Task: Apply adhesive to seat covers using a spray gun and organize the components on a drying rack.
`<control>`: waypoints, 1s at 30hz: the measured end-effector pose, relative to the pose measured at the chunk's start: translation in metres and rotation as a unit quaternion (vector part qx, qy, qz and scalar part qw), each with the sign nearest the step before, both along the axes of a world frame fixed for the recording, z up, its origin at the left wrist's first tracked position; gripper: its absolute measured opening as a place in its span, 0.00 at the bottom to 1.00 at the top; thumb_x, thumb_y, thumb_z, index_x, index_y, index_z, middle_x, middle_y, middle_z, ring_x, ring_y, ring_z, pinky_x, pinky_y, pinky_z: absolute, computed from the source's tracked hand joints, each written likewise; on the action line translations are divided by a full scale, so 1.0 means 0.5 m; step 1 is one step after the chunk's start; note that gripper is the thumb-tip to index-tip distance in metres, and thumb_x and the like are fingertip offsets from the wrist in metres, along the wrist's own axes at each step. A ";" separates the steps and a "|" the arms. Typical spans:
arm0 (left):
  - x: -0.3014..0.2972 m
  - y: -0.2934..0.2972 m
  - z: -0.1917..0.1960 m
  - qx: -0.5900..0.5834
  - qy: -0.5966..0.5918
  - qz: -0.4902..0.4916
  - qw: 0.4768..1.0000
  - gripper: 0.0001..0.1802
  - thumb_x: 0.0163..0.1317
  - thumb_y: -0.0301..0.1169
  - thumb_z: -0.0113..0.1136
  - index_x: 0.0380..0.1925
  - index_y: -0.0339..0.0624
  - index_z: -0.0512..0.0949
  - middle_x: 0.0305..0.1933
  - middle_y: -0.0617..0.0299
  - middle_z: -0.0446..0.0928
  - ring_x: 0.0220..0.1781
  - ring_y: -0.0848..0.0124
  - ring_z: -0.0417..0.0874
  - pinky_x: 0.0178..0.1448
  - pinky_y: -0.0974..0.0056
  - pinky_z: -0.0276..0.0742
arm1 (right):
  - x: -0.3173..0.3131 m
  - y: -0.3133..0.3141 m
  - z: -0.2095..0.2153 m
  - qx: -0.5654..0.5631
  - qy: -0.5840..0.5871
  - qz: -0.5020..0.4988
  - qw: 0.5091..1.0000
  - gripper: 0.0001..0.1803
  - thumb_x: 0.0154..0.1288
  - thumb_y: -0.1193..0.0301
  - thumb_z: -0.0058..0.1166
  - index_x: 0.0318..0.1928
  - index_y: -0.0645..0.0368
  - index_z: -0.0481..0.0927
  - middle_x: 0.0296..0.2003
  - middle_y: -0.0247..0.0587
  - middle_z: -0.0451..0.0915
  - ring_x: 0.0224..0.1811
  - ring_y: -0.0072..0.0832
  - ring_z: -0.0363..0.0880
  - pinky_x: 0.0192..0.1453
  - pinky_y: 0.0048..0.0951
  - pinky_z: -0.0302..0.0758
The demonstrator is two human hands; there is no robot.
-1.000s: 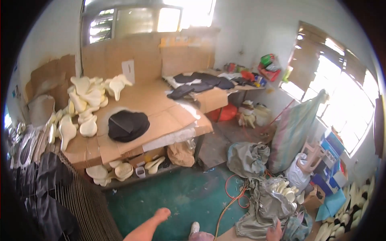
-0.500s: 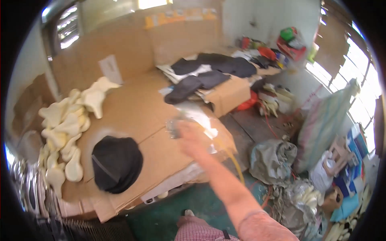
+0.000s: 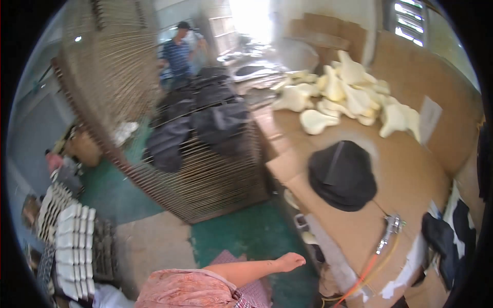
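Observation:
My right hand hangs low beside the front edge of the cardboard-covered table, fingers loosely extended and holding nothing. A pink sleeve covers my upper arm. On the table, right of the hand, lies a metal air nozzle on an orange hose. Beyond it rests a black hat. A heap of cream foam shapes lies at the table's far end. My left hand is out of view.
A tall wire rack loaded with dark fabric pieces stands left of the table. A person in a blue shirt stands behind it. Stacked white trays sit at lower left on the green floor. Black cloth lies at right.
The view has swung to the left. My right hand has come off the nozzle on the table and dropped back beside the table edge; the nozzle stays lying on the cardboard.

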State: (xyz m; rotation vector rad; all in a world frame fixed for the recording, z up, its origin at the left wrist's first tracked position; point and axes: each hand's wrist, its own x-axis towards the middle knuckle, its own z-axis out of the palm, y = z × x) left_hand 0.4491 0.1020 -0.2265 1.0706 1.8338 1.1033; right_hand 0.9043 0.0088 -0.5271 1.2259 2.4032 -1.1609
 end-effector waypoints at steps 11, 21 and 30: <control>0.077 -0.847 -0.137 -0.336 -0.020 0.321 0.885 0.13 0.51 0.42 0.58 0.30 0.47 0.82 0.35 0.55 0.81 0.34 0.60 0.82 0.41 0.58 0.76 | -0.114 0.339 0.339 -0.040 0.096 0.008 0.995 0.23 0.57 0.72 0.54 0.55 0.60 0.69 0.38 0.47 0.77 0.34 0.35 0.75 0.39 0.34 0.73; -0.105 -1.399 -0.069 0.046 -0.270 0.598 0.753 0.24 0.55 0.31 0.53 0.54 0.52 0.64 0.39 0.57 0.75 0.39 0.64 0.75 0.41 0.57 0.76 | -0.035 0.089 0.649 0.022 0.077 -0.037 0.996 0.19 0.48 0.66 0.55 0.42 0.60 0.77 0.29 0.48 0.79 0.32 0.40 0.79 0.37 0.36 0.75; -0.039 -0.832 -0.078 -0.022 -0.290 0.607 0.740 0.21 0.58 0.34 0.52 0.49 0.33 0.69 0.46 0.51 0.72 0.44 0.59 0.73 0.44 0.57 0.72 | 0.258 0.328 0.848 -0.003 0.262 -0.452 0.853 0.18 0.57 0.75 0.53 0.49 0.64 0.74 0.32 0.39 0.80 0.34 0.24 0.80 0.34 0.24 0.77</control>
